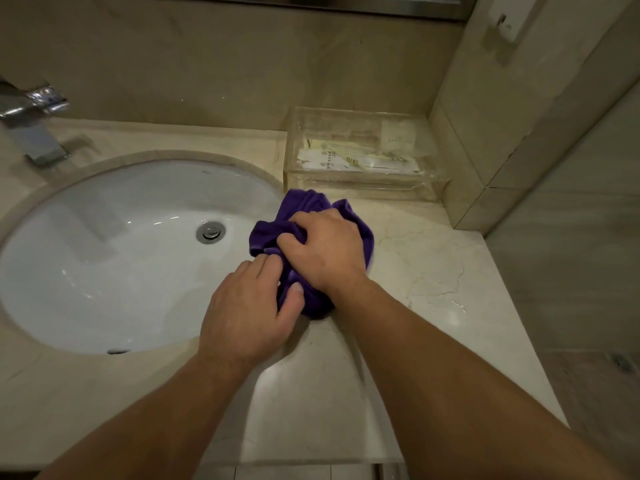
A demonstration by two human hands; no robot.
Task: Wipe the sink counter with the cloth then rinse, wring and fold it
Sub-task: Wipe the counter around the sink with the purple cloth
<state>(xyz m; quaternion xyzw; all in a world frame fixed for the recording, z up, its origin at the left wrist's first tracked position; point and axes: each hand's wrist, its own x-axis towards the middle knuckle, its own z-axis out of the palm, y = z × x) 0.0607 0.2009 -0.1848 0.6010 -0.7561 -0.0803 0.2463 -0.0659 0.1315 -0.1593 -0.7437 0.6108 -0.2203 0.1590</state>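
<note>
A bunched purple cloth [304, 206] lies on the beige marble counter [433, 271], right at the sink's right rim. My right hand [325, 247] presses down on top of it with fingers curled into the fabric. My left hand [249, 310] grips the cloth's near end, thumb on the fabric. The white oval sink [121, 258] with its chrome drain [210, 232] sits to the left. Much of the cloth is hidden under my hands.
A clear plastic tray [363, 181] holding packaged toiletries stands at the back right against the wall. A chrome faucet [34, 126] is at the far left. The tiled side wall [491, 133] closes the counter's right end; the counter's front edge is near me.
</note>
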